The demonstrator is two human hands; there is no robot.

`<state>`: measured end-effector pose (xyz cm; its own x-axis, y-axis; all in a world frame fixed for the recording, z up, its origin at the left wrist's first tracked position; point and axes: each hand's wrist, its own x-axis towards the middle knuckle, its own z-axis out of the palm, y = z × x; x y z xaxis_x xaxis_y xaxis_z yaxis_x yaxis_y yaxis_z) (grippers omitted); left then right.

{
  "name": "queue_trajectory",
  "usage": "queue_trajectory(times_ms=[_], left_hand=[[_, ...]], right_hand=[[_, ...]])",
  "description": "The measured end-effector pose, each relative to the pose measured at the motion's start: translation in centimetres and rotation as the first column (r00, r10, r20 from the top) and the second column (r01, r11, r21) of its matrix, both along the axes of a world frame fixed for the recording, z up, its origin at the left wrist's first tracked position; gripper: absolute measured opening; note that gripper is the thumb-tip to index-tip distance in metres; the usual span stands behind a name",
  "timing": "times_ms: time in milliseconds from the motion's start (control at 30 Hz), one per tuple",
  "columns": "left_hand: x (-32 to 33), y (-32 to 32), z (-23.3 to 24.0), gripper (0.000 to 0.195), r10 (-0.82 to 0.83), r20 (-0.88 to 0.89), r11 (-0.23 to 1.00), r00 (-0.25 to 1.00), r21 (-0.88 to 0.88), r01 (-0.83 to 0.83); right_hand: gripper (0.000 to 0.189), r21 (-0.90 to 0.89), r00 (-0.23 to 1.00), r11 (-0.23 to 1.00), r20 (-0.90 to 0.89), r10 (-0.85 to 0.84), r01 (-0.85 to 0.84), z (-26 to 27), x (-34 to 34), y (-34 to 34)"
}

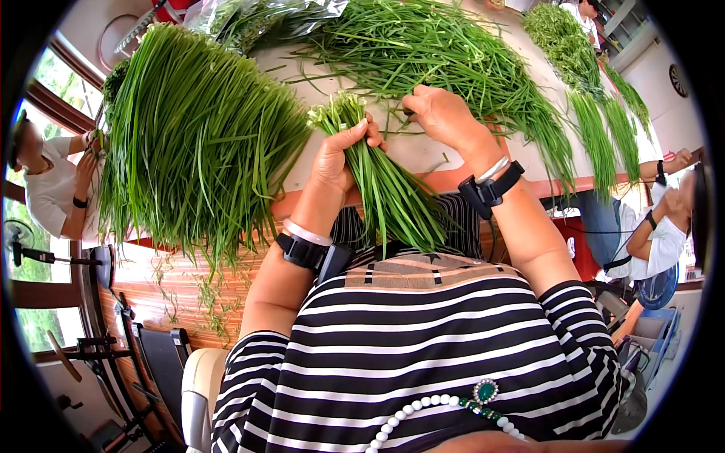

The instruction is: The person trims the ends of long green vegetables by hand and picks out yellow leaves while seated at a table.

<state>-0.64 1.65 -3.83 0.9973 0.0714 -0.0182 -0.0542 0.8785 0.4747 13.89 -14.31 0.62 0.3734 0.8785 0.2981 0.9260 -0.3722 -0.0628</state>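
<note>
My left hand (346, 148) is closed around a bunch of Chinese chives (376, 175) near its pale cut ends. The green leaves of that bunch slant down over my lap. To the right, my right hand (444, 116) is at the near edge of a loose heap of chives (430, 48), its thumb and fingers drawn together. A small dark bit shows at its fingertips; what it is cannot be made out. Left of my hands a thick stack of aligned chives (192, 136) stands on the table (294, 175), its leaves drooping over the edge.
A clear plastic bag (272, 17) with greens lies at the back. More chive bundles (592, 130) hang over the table's right side. One person (51, 175) works at the left, another (657, 226) at the right. Leaf scraps (215, 306) litter the floor beside an armchair (204, 374).
</note>
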Motion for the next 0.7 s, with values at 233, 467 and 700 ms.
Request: queue_trajectory(times_ms=[233, 467, 700], left_hand=[[0.0, 0.0, 0.0, 0.021, 0.010, 0.021, 1.000, 1.000, -0.003, -0.010], [0.2, 0.2, -0.7, 0.016, 0.019, 0.043, 1.000, 0.999, -0.013, -0.018], [0.2, 0.1, -0.7, 0.015, -0.005, 0.091, 0.999, 0.996, -0.043, 0.009]], right_hand=[[0.014, 0.107, 0.992, 0.989, -0.069, 0.106, -0.098, 1.4, 0.6, 0.7], [0.007, 0.689, 0.841, 0.684, -0.500, 0.207, 0.241, 5.9, 2.2, -0.6], [0.014, 0.838, 0.680, 0.434, -0.530, 0.507, 0.329, 9.8, 1.2, -2.8]])
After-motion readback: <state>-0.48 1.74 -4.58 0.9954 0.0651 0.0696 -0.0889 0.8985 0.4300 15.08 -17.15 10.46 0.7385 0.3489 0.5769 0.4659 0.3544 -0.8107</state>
